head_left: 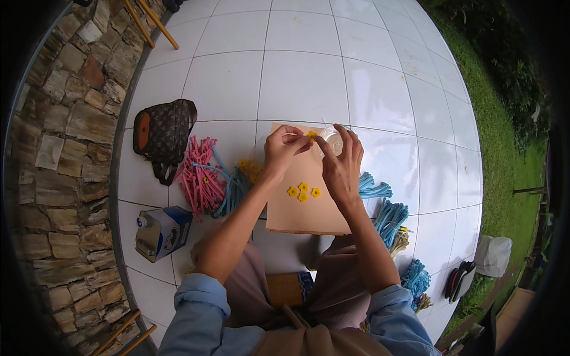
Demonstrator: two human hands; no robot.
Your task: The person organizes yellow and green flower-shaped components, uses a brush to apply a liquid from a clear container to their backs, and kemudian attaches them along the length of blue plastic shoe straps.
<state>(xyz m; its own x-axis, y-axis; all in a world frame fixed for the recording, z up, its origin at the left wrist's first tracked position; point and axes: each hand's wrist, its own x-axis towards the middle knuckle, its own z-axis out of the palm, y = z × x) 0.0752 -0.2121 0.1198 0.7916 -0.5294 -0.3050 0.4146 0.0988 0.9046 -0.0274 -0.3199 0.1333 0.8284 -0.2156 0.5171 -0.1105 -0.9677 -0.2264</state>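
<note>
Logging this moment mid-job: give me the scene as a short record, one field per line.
Left hand: pinching a yellow flower
Right hand: close to that flower, contact unclear
Tan board: four more yellow flowers lie on it
Clear dish: by the right hand, partly hidden
Left side: pink bundle, blue bundle, brown bag, metal can
Right side: more blue bundles

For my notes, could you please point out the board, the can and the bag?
Board [304,165], head view: bare middle of its top.
Can [161,236], head view: its side.
Bag [166,132], head view: its patterned body.
</note>
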